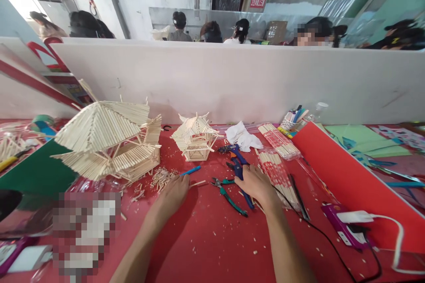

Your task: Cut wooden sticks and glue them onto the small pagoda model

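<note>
My left hand [174, 192] rests low over the red table with its fingers curled. A blue pen [191, 170] lies at its fingertips, and a thin wooden stick [198, 184] sticks out beside the thumb; what the fingers pinch is hidden. My right hand [255, 183] is closed around a blue-handled cutter [237, 169], its jaws pointing away to the left. Between the hands lie green-and-black cutting pliers [229, 194]. Just beyond is another blue-handled plier-like tool [228, 148]. A small pavilion model of wooden sticks [196, 139] stands farther back.
A larger stick-built pavilion [106, 141] stands at left beside a pile of cut stick pieces [164, 179]. Packed wooden sticks [277, 177], crumpled white tissue [243, 136] and a pen cup [290, 119] are at right. A red board [352, 181] and purple power bank [347, 225] border the right side.
</note>
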The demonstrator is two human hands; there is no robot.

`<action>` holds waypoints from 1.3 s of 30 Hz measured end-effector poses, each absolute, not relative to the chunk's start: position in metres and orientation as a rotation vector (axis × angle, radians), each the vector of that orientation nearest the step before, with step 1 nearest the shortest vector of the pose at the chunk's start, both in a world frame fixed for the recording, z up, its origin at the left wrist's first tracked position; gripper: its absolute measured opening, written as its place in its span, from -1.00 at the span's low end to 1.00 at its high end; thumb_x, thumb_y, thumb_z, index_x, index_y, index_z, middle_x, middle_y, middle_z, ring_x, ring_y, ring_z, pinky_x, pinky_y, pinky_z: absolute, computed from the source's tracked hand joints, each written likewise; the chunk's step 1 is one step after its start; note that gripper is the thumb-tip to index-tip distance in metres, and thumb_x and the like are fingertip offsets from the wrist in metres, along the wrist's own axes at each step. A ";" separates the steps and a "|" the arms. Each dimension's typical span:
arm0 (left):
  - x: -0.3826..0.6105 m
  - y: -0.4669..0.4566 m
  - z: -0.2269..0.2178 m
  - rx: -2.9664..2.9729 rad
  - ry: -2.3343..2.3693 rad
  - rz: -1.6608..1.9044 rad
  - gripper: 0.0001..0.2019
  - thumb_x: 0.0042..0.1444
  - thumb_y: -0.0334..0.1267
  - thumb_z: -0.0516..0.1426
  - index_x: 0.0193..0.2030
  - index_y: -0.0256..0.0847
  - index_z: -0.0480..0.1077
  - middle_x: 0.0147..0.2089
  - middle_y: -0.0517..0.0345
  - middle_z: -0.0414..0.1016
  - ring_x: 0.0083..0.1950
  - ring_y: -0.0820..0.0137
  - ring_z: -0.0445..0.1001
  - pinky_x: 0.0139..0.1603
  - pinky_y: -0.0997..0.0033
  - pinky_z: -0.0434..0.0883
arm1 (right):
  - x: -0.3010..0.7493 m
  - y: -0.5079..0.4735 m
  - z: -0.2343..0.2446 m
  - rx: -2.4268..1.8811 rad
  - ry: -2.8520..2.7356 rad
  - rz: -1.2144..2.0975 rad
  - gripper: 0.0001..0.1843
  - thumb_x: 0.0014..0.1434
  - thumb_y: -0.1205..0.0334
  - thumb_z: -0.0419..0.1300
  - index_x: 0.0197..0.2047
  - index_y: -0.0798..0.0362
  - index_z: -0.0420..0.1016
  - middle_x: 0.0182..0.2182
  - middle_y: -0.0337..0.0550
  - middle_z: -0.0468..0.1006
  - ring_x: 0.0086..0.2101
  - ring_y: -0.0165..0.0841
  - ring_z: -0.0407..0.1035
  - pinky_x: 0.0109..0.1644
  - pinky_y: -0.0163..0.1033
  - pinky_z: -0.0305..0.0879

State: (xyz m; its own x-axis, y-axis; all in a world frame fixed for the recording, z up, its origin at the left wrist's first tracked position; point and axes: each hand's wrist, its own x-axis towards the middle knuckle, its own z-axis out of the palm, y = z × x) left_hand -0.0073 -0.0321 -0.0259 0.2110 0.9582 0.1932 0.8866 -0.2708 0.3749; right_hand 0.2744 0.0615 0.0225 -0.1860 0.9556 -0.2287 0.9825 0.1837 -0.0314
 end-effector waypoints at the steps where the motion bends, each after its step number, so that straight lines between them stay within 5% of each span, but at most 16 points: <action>1: -0.007 -0.030 -0.023 2.244 1.757 0.577 -0.81 0.34 -0.39 -0.03 -0.22 -0.20 0.40 -0.28 0.03 0.51 -0.24 0.26 0.45 -0.08 0.29 0.34 | 0.279 0.060 0.024 1.871 2.318 -0.250 -0.53 0.35 0.09 0.07 0.12 0.30 0.44 0.05 0.38 0.51 0.09 0.13 0.42 0.08 0.05 0.32; 6: -0.004 -0.021 -0.004 1.873 1.671 0.831 -0.85 0.30 -0.26 0.05 -0.13 -0.18 0.45 -0.15 0.04 0.58 -0.13 0.25 0.51 -0.09 0.32 0.34 | 0.308 0.053 0.032 1.805 2.607 -0.516 -0.46 0.44 0.03 -0.10 0.32 0.15 0.28 0.16 0.26 0.45 0.18 0.02 0.37 0.19 0.02 0.30; 13: 0.005 -0.024 0.009 1.465 1.319 1.062 -0.73 0.26 0.00 0.16 -0.18 -0.19 0.36 -0.28 0.16 0.51 -0.30 0.37 0.52 -0.20 0.38 0.41 | 0.304 0.043 0.041 1.396 2.990 -1.051 -0.44 0.45 0.00 -0.12 0.41 -0.01 0.22 0.31 0.05 0.37 0.29 -0.12 0.26 0.36 0.03 0.19; 39: 0.012 -0.023 0.003 1.305 1.260 1.096 -0.64 0.17 -0.06 0.24 -0.05 -0.18 0.25 -0.34 0.25 0.48 -0.41 0.40 0.57 -0.23 0.34 0.45 | 0.262 0.039 0.029 1.103 3.027 -1.133 -0.54 0.46 0.08 -0.02 0.29 -0.01 0.45 0.07 0.02 0.58 0.07 -0.16 0.46 0.19 -0.07 0.32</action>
State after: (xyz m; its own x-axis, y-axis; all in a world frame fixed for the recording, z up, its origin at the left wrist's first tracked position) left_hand 0.0122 -0.0231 0.0028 0.0553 0.9982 -0.0232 0.1160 0.0166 0.9931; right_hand 0.2618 0.0391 0.0289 -0.7579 0.6517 0.0296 0.4720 0.5791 -0.6647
